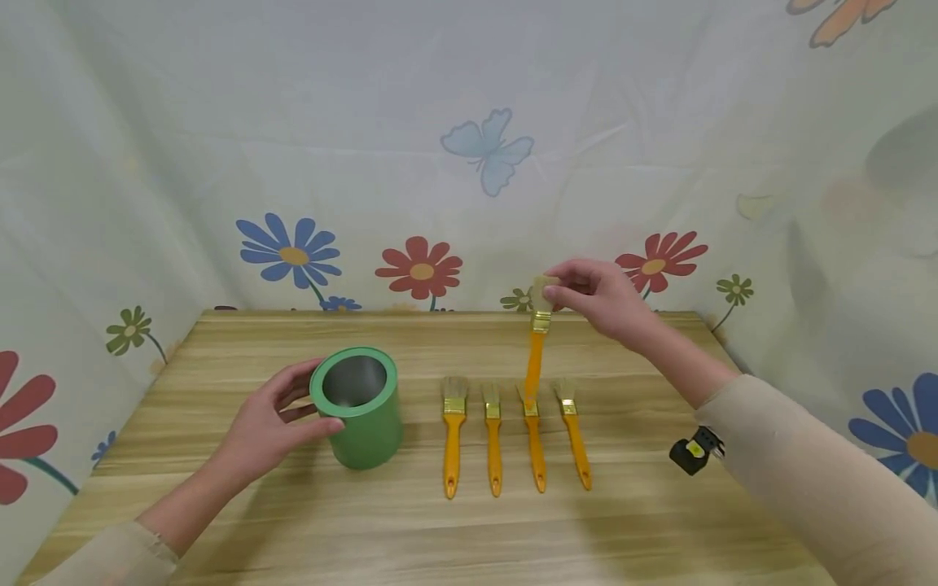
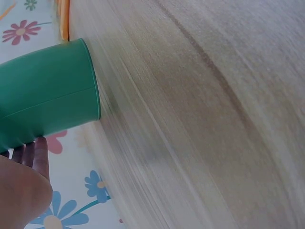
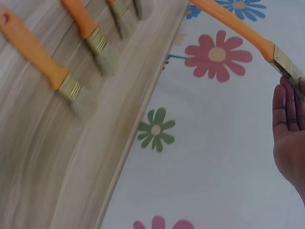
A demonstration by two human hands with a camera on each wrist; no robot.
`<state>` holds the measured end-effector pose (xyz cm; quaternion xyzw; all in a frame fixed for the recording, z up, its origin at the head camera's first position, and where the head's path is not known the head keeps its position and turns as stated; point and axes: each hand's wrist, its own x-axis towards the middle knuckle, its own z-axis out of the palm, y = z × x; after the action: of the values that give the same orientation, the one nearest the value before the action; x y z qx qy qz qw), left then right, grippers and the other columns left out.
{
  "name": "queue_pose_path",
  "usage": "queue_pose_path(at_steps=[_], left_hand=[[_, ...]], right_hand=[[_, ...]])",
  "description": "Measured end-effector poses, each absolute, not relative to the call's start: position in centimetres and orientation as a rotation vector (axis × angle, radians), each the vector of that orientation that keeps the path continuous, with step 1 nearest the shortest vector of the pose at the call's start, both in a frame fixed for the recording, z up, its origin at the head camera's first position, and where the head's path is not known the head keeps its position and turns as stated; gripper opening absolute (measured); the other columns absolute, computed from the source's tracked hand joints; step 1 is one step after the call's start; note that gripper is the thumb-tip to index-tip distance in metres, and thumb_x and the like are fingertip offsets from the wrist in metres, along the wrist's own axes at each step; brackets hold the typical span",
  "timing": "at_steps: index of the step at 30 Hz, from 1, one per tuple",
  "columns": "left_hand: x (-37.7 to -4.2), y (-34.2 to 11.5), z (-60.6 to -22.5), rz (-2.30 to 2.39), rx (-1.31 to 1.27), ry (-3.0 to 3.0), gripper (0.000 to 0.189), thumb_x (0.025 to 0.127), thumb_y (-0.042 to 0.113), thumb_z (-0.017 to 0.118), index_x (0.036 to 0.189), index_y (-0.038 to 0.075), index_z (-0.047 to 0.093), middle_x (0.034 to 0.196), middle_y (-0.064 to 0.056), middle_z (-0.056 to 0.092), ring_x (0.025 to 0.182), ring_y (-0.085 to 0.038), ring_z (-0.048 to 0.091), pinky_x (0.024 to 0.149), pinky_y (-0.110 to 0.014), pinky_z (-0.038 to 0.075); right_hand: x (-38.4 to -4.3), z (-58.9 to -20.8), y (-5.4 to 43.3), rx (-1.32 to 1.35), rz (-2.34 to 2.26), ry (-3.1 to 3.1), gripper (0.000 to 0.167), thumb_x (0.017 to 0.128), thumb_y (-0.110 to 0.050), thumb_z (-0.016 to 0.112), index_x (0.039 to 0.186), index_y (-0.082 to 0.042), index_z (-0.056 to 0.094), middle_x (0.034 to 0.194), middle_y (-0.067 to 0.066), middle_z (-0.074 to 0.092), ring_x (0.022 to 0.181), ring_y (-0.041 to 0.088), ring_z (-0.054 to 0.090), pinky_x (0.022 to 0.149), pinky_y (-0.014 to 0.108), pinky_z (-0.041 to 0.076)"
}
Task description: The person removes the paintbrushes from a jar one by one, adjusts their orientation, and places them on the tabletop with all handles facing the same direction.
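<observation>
My right hand (image 1: 604, 303) pinches a paintbrush (image 1: 536, 354) by its bristles, so its orange handle hangs down above the row of brushes. In the right wrist view, fingertips (image 3: 286, 85) meet the bristles just past the metal band. A green can (image 1: 366, 431) stands upright on the table, its round mouth uncovered and its inside grey. Around its left side curls my left hand (image 1: 265, 425), thumb in front and fingers behind. Right of the can lie several paintbrushes in a row, bristles away from me: a wide one (image 1: 452, 435) is nearest the can, a narrower one (image 1: 576, 435) farthest right.
The wood-grain table (image 1: 410, 537) ends at the back against a white cloth (image 1: 352, 163) printed with flowers and butterflies, which also hangs at both sides. A small black device (image 1: 690, 452) shows beside my right sleeve.
</observation>
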<state>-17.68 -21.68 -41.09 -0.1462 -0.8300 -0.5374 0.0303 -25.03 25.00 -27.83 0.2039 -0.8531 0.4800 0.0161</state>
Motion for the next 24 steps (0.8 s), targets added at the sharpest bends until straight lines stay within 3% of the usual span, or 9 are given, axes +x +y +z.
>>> queue_pose_path(at_steps=[9, 14, 21, 24], left_hand=[[-17.8, -21.5, -41.0, -1.655, -0.449, -2.564, 0.083, 0.086, 0.018, 0.093, 0.158, 0.012, 0.050, 0.146, -0.014, 0.063, 0.120, 0.000, 0.064, 0.099, -0.021, 0.058], [-17.8, -21.6, -41.0, -1.655, -0.452, -2.565, 0.083, 0.087, 0.018, 0.093, 0.158, 0.011, 0.049, 0.147, -0.014, 0.062, 0.121, 0.001, 0.064, 0.099, -0.021, 0.058], [-17.8, -21.8, -41.2, -1.668, -0.455, -2.556, 0.083, 0.087, 0.017, 0.092, 0.158, 0.012, 0.050, 0.148, -0.014, 0.062, 0.122, 0.000, 0.064, 0.099, -0.020, 0.058], [-17.8, -21.8, -41.2, -1.669, -0.455, -2.558, 0.083, 0.087, 0.017, 0.092, 0.158, 0.012, 0.050, 0.147, -0.014, 0.062, 0.122, 0.000, 0.064, 0.099, -0.021, 0.058]], right_hand=[[-24.2, -29.3, 29.2, 0.548, 1.363, -2.818, 0.026, 0.105, -0.012, 0.070, 0.128, 0.001, 0.071, 0.101, 0.015, 0.074, 0.090, 0.016, 0.073, 0.082, 0.023, 0.061], [-23.6, -30.4, 31.0, 0.516, 1.351, -2.883, 0.028, 0.106, -0.012, 0.070, 0.129, 0.003, 0.070, 0.101, 0.012, 0.076, 0.091, 0.014, 0.073, 0.086, 0.019, 0.059], [-23.1, -32.3, 32.8, 0.538, 1.351, -2.935, 0.027, 0.107, -0.011, 0.068, 0.127, 0.006, 0.069, 0.101, 0.013, 0.077, 0.095, 0.027, 0.074, 0.085, 0.022, 0.060], [-23.0, -33.5, 33.5, 0.527, 1.359, -2.955, 0.028, 0.107, -0.011, 0.067, 0.128, 0.008, 0.068, 0.101, 0.013, 0.077, 0.094, 0.026, 0.074, 0.083, 0.022, 0.061]])
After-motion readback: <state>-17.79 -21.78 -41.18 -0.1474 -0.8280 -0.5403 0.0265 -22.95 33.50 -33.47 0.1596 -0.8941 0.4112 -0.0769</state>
